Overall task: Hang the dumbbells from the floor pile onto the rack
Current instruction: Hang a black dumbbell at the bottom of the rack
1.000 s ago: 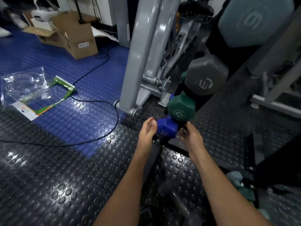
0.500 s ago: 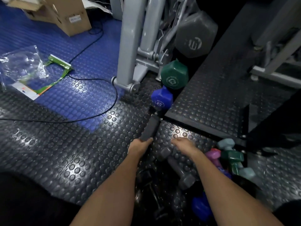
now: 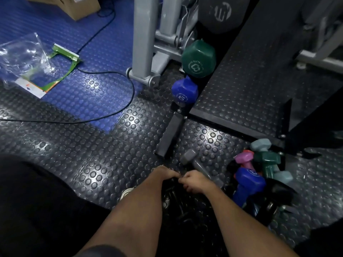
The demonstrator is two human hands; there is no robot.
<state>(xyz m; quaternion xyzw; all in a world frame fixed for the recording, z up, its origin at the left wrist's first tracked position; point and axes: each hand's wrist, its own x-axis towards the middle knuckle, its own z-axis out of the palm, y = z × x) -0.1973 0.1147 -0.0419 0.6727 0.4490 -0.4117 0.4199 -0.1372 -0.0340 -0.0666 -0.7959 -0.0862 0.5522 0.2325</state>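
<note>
Below the rack foot: your left hand [image 3: 165, 176] and right hand [image 3: 194, 182] now meet knuckle to knuckle over the dark end of the floor pile [image 3: 256, 179]; a second ago both were up at the blue dumbbell [image 3: 183, 91] on the rack [image 3: 172, 134].
Grip, left: fingers curled down onto a black dumbbell [image 3: 178, 199]; what they enclose is hidden, so you cannot tell whether it is held.
Grip, right: fingers bent beside the left hand; whether they hold anything cannot be told.
Ahead of the grip: grey dumbbell [image 3: 194, 162], just beyond your right knuckles, lying on the floor.
Right of the grip: purple, pink, green and pale dumbbells heaped together, apart from both hands.
Far ahead of the grip: blue dumbbell and green dumbbell [image 3: 198, 60] hung, one above the other.
Meaning: one hanging appears finished; judged from the posture, the next pickup is beginning, with most of the pile left.
</note>
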